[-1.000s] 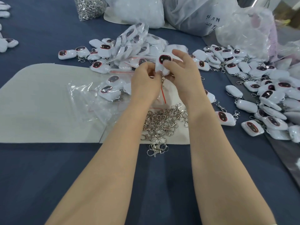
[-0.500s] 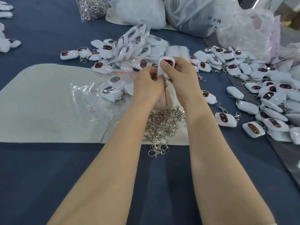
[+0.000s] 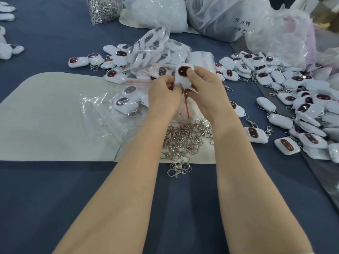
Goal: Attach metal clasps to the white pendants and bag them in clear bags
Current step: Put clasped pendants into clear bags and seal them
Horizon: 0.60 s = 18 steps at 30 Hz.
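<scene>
Both hands on one white pendant (image 3: pixel 184 76) above clasp pile (image 3: pixel 185 138): right hand (image 3: pixel 205 92) grips its body, left hand (image 3: pixel 164 96) pinches its lower end. Worktop (image 3: pixel 55 189) blue.

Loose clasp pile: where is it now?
Head view, centre: the loose clasp pile lies at the pale mat's near edge, between the forearms, a few spilling onto the blue cloth.

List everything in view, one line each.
held pendant: one, white, dark red-rimmed face, between both hands.
loose pendants: many, white, right of the hands.
bagged pendants: a pile, clear bags, beyond the hands.
clasps: a heap, silver, on the mat.
clear bags: a few, transparent, on the mat at left.
mat: at least one, pale grey, on blue cloth.
large sacks: about three, whitish plastic, far edge.
left hand: grips the held pendant's lower end.
right hand: holds it, thumb on its face.
</scene>
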### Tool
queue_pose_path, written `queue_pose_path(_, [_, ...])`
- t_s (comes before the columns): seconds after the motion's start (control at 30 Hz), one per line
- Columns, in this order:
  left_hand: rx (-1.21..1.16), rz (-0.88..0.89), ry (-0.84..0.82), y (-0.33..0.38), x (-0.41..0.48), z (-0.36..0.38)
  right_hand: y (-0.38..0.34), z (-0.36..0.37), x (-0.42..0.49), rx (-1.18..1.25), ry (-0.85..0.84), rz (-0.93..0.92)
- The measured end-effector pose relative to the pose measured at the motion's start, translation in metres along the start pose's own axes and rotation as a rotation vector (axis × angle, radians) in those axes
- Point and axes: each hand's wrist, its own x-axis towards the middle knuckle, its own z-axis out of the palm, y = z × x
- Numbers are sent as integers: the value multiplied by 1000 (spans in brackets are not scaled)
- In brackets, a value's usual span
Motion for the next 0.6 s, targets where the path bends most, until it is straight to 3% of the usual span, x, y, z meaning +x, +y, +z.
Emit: queue_pose_path(0.6, [2,73,11,-3,1,-1,-3,-4,-2,-101,-15,20])
